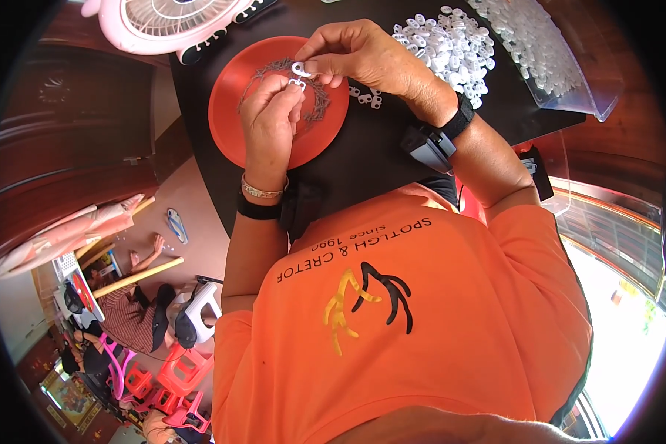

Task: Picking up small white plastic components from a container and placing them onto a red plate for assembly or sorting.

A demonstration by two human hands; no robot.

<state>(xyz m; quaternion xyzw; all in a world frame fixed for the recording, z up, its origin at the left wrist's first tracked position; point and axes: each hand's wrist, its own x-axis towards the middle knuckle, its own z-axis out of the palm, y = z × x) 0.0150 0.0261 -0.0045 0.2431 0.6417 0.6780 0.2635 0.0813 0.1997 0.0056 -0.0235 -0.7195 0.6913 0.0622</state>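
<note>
My left hand [268, 118] is closed in a pinch on a small white plastic piece [297, 85] with holes in it. Just above, my right hand [366, 59] pinches another white oval plastic piece [299, 69] between thumb and fingers. The two pieces meet or nearly meet; I cannot tell if they are joined. Both hands are over a red round basin [226, 129], where many small thin grey metal parts [320, 103] lie in a rough ring. Several white pieces [366, 96] lie on the black table [377, 140] beside the basin, partly under my right wrist.
A heap of white oval pieces [455, 55] lies right of my right hand. Beyond it, a clear tray [607, 103] holds many translucent pieces [533, 48]. A pink fan [115, 26] stands far left. On the floor at left are red stools [181, 370] and another person [129, 318].
</note>
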